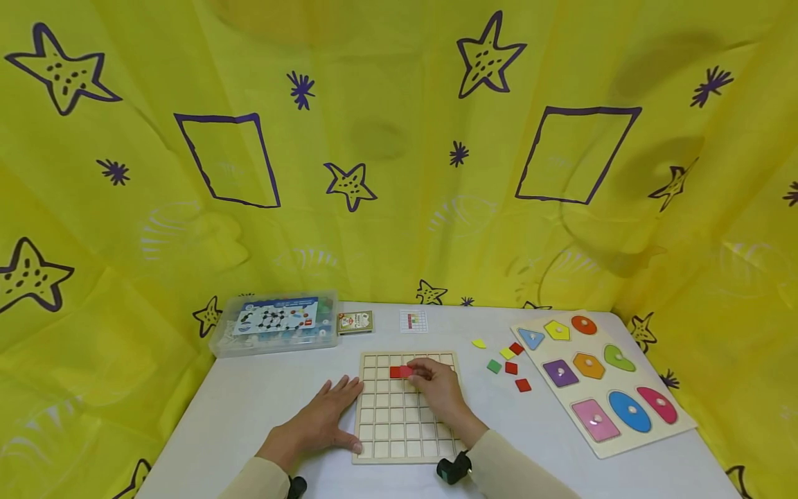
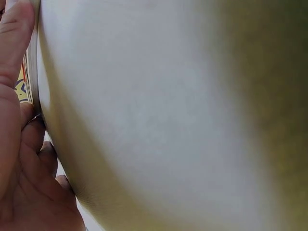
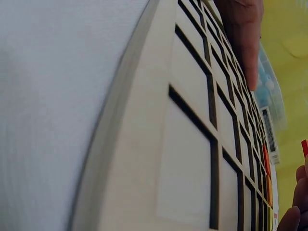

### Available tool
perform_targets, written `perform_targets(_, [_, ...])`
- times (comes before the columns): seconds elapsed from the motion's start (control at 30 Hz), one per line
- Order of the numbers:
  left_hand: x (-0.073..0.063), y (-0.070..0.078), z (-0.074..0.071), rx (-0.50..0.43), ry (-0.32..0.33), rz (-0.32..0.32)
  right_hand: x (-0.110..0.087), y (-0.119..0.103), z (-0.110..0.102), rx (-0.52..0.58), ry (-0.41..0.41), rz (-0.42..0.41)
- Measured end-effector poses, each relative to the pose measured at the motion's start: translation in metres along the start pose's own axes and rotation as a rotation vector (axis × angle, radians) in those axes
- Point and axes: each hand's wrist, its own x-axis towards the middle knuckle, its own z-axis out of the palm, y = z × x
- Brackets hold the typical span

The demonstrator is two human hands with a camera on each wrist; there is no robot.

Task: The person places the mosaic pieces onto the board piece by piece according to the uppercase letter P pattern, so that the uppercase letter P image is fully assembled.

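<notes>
A wooden grid board (image 1: 382,416) with square recesses lies on the table. Red colour fills a recess in its second row, where a red square tile (image 1: 395,373) sits. Just right of that tile, my right hand (image 1: 441,394) pinches another red tile (image 1: 406,371) between thumb and fingertips, above the board. The held red tile (image 3: 304,147) appears at the far right of the right wrist view, apart from the board there. My left hand (image 1: 324,418) rests at the board's left edge, fingers extended, thumb by the lower corner. The left wrist view shows part of this hand (image 2: 29,183).
Loose red, green and yellow pieces (image 1: 511,368) lie right of the board. Beyond them is a shape puzzle (image 1: 564,404). A clear plastic case (image 1: 324,339), a small card box (image 1: 356,322) and a pattern card (image 1: 413,321) stand along the back, before a yellow curtain (image 1: 399,242).
</notes>
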Motion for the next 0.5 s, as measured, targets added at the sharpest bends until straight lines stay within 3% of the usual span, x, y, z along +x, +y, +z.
perform_targets(0.5, [-0.001, 0.001, -0.001, 0.013, 0.009, 0.016, -0.005, 0.002, 0.016, -0.155, -0.015, -0.058])
